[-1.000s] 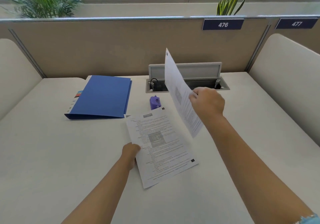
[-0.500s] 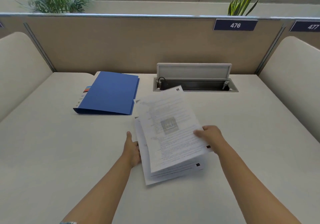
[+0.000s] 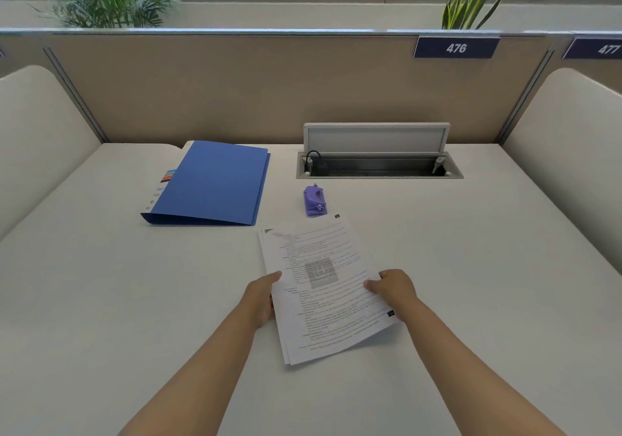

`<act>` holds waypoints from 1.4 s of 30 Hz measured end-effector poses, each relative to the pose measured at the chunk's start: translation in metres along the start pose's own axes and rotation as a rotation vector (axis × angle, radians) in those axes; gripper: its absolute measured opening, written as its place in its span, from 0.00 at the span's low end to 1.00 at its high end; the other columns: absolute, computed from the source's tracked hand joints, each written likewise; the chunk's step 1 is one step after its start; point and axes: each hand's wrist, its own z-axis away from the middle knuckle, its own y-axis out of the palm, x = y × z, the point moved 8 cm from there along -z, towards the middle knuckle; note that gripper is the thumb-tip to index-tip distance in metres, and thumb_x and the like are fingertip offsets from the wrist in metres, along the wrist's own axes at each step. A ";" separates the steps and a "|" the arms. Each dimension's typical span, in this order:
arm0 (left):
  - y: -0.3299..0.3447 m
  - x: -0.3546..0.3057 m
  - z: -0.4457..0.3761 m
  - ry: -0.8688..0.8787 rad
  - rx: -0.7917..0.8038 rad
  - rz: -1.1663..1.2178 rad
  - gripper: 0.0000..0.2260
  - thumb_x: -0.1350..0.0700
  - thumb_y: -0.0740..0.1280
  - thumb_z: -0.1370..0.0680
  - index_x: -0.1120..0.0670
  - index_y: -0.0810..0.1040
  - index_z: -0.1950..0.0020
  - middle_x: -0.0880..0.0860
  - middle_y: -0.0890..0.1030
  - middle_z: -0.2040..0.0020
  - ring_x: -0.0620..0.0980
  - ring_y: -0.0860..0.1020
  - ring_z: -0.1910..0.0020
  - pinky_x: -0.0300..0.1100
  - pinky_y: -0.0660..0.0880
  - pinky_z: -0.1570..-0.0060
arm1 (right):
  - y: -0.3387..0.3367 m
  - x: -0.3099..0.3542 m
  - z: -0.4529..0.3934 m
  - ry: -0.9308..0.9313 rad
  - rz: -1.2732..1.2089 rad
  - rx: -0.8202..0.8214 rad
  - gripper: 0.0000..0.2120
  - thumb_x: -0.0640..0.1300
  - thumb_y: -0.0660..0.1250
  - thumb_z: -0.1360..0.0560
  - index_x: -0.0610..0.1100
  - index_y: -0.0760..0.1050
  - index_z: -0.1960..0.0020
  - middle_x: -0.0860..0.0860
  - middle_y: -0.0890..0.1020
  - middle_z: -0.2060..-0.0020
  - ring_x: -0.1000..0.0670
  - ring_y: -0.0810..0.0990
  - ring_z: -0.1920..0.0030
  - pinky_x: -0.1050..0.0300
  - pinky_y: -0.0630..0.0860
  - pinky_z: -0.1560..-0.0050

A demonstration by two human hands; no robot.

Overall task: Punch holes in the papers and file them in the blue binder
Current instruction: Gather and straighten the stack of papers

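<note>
A small stack of printed papers [image 3: 323, 287] lies slightly skewed on the white desk [image 3: 471, 284] in front of me. My left hand [image 3: 261, 297] grips the stack's left edge, thumb on top. My right hand [image 3: 392, 289] grips the right edge, fingers curled onto the top sheet. A small purple hole punch [image 3: 315, 201] stands just beyond the papers' far edge. The closed blue binder [image 3: 212, 183] lies flat at the back left, spine toward the left.
An open cable tray with a raised lid [image 3: 377, 162] is sunk into the desk at the back right. Beige partitions wall the desk at the back and on both sides. Plants stand behind the back panel.
The sheet my right hand held up has come down onto the stack. Both hands now hold the stack's sides, and the hole punch is uncovered again.
</note>
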 end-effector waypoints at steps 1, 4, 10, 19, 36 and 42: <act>-0.001 0.000 -0.001 0.009 -0.006 -0.022 0.15 0.58 0.61 0.20 0.63 0.72 0.35 0.60 0.80 0.50 0.57 0.79 0.56 0.49 0.76 0.60 | 0.000 0.001 0.000 -0.001 -0.003 -0.004 0.10 0.41 0.69 0.28 0.35 0.80 0.52 0.40 0.84 0.52 0.42 0.82 0.55 0.55 0.75 0.56; -0.003 -0.001 -0.005 0.035 -0.054 -0.120 0.15 0.66 0.60 0.22 0.66 0.71 0.35 0.63 0.78 0.45 0.59 0.79 0.54 0.51 0.77 0.55 | 0.003 0.002 -0.001 -0.016 0.038 -0.003 0.10 0.43 0.67 0.27 0.37 0.79 0.51 0.41 0.83 0.51 0.45 0.80 0.57 0.56 0.75 0.57; -0.002 -0.018 0.004 0.253 -0.142 -0.358 0.10 0.69 0.59 0.24 0.57 0.76 0.55 0.59 0.80 0.47 0.57 0.78 0.55 0.44 0.76 0.58 | -0.004 0.006 -0.003 -0.049 0.197 -0.100 0.27 0.49 0.67 0.26 0.42 0.66 0.31 0.44 0.75 0.36 0.44 0.74 0.37 0.55 0.71 0.45; 0.021 -0.080 0.047 0.692 -0.052 -0.313 0.09 0.61 0.62 0.21 0.48 0.77 0.53 0.49 0.82 0.55 0.51 0.81 0.57 0.40 0.79 0.62 | -0.013 0.035 -0.012 -0.119 -0.610 0.099 0.33 0.47 0.71 0.28 0.41 0.62 0.28 0.44 0.76 0.37 0.42 0.74 0.35 0.51 0.74 0.43; 0.022 -0.113 0.054 0.793 0.040 -0.191 0.08 0.63 0.63 0.22 0.52 0.75 0.47 0.49 0.80 0.51 0.49 0.77 0.51 0.38 0.75 0.55 | -0.029 0.091 0.016 -0.470 -0.622 -0.039 0.07 0.36 0.69 0.27 0.41 0.76 0.49 0.45 0.81 0.52 0.43 0.80 0.50 0.56 0.79 0.52; 0.025 -0.123 0.061 0.818 0.013 -0.209 0.08 0.62 0.62 0.21 0.48 0.76 0.52 0.47 0.80 0.53 0.46 0.78 0.54 0.37 0.75 0.58 | -0.037 0.107 0.024 -0.508 -0.602 -0.049 0.08 0.36 0.68 0.26 0.48 0.76 0.57 0.50 0.81 0.57 0.48 0.79 0.56 0.61 0.78 0.60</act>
